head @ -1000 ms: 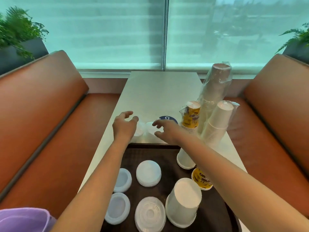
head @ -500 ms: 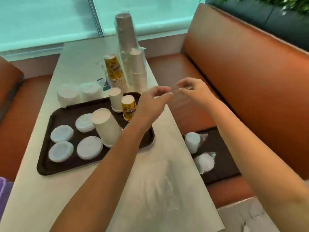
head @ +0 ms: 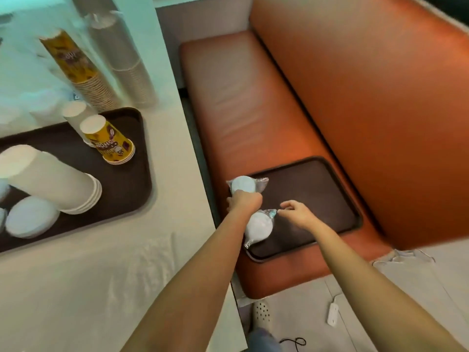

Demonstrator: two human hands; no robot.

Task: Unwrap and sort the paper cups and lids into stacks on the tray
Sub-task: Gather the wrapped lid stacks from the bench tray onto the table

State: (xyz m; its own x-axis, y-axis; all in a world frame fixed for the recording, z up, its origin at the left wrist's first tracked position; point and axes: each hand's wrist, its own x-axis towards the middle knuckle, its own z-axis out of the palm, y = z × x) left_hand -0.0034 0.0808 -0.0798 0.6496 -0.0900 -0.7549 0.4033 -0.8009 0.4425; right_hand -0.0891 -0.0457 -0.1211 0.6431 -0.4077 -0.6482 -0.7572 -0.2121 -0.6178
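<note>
A second dark tray (head: 317,189) lies on the orange bench seat to the right of the table. Two plastic-wrapped packs of white lids rest on its left end. My left hand (head: 245,200) grips the far pack (head: 243,184) from its near side. Beside it, my right hand (head: 297,215) pinches the twisted wrap end of the near pack (head: 258,227). The table tray (head: 127,194) holds an upturned stack of white cups (head: 50,179), a yellow printed cup (head: 109,141), a small white cup (head: 74,115) and loose lids (head: 30,217).
Wrapped sleeves of yellow cups (head: 76,64) and grey cups (head: 121,54) stand behind the table tray. Crumpled clear wrap (head: 142,262) lies on the table. The bench backrest (head: 380,110) rises at the right. A shoe (head: 261,313) and a white tag (head: 332,311) are on the floor.
The view swung from the table down to the bench. Both hands dropped from mid-air onto the bench tray, and each has taken hold of a wrapped lid pack.
</note>
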